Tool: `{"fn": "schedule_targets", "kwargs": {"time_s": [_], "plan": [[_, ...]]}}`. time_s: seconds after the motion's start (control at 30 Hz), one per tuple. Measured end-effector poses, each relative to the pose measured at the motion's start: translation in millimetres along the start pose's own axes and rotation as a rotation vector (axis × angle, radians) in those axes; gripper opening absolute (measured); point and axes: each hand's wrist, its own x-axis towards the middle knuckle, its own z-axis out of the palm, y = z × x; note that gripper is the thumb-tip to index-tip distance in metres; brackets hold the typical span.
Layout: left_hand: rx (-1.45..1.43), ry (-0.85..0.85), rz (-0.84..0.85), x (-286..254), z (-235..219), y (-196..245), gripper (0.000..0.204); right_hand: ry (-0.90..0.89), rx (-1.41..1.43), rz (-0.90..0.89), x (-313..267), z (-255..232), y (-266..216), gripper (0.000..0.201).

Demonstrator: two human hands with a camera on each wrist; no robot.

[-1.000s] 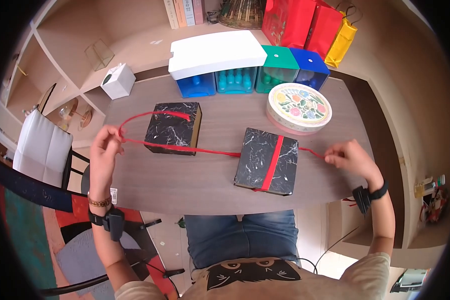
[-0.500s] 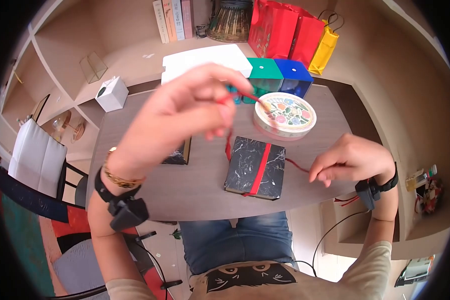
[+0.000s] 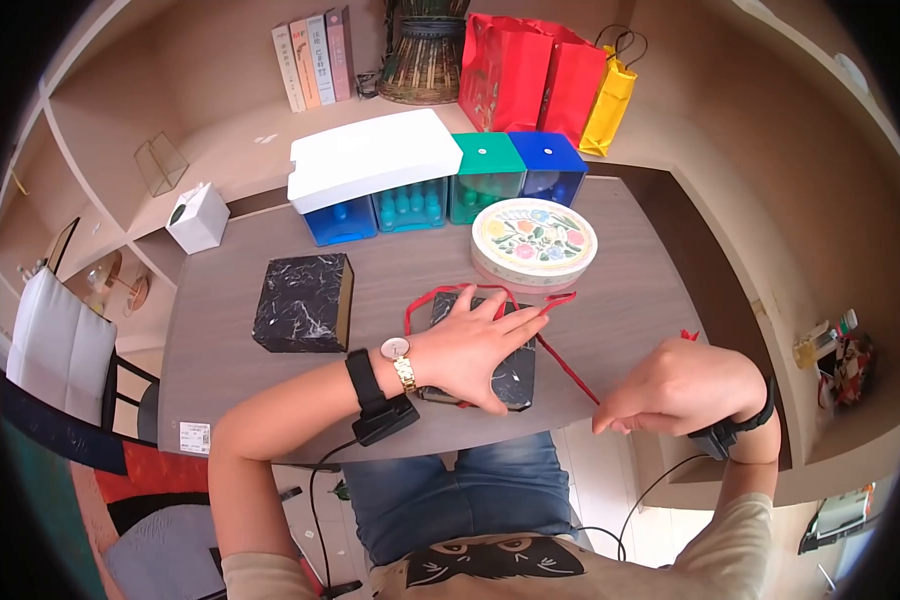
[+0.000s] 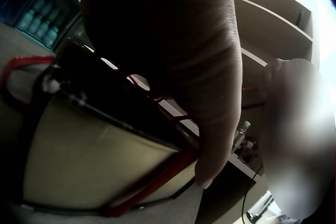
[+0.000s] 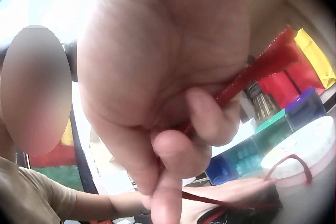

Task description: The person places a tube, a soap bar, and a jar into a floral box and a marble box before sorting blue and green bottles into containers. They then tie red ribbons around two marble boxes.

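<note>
My left hand (image 3: 467,348) lies spread flat across a black marble-patterned box (image 3: 516,378), covering most of its top. Cream sides of the box (image 4: 94,150) show in the left wrist view, with a red ribbon (image 4: 157,182) running over the edge by my thumb. To the right, my right hand (image 3: 675,390) pinches the red ribbon (image 3: 568,370), which stretches taut toward the box; a tail of that ribbon (image 5: 262,69) sticks out past the fingers in the right wrist view. Another stretch of ribbon loops loosely behind the box.
A second black marbled box (image 3: 303,303) stands at the left. Behind are an oval floral tin (image 3: 533,245), blue and green bins (image 3: 485,155) under a white lid (image 3: 375,155), and a white tissue box (image 3: 198,218). Red bags (image 3: 505,75) and a yellow bag (image 3: 608,108) stand farther back.
My left hand swung from the far left over to the right-hand box and came down on it. The ribbon end left the other box. My right hand moved nearer the table's front edge, still pinching ribbon.
</note>
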Motion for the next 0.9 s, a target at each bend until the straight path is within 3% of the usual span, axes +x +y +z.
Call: {"fn": "schedule_targets", "kwargs": {"time_s": [0.2,0.3,0.33,0.43,0.53,0.63,0.9], "plan": [[-0.090,0.010,-0.125,-19,-19,-13,0.117,-0.131,-0.114,0.098,-25,6,5,0.008],[-0.107,0.073,-0.218,-32,-20,-26,0.118,-0.271,-0.080,0.227,-36,2,10,0.008],[-0.177,0.101,-0.246,-36,-22,-31,0.120,-0.278,0.034,0.190,-39,6,18,0.007],[-0.279,0.203,-0.274,-45,-26,-43,0.120,-0.274,-0.011,0.327,-39,8,16,0.006],[-0.241,0.161,-0.268,-48,-27,-46,0.119,-0.120,0.169,0.213,-47,3,20,0.008],[-0.169,0.105,-0.249,-49,-22,-41,0.119,0.102,0.224,0.208,-58,-15,23,0.009],[-0.060,0.057,-0.188,-42,-10,-27,0.118,0.524,0.156,0.139,-63,-48,21,0.007]]}}
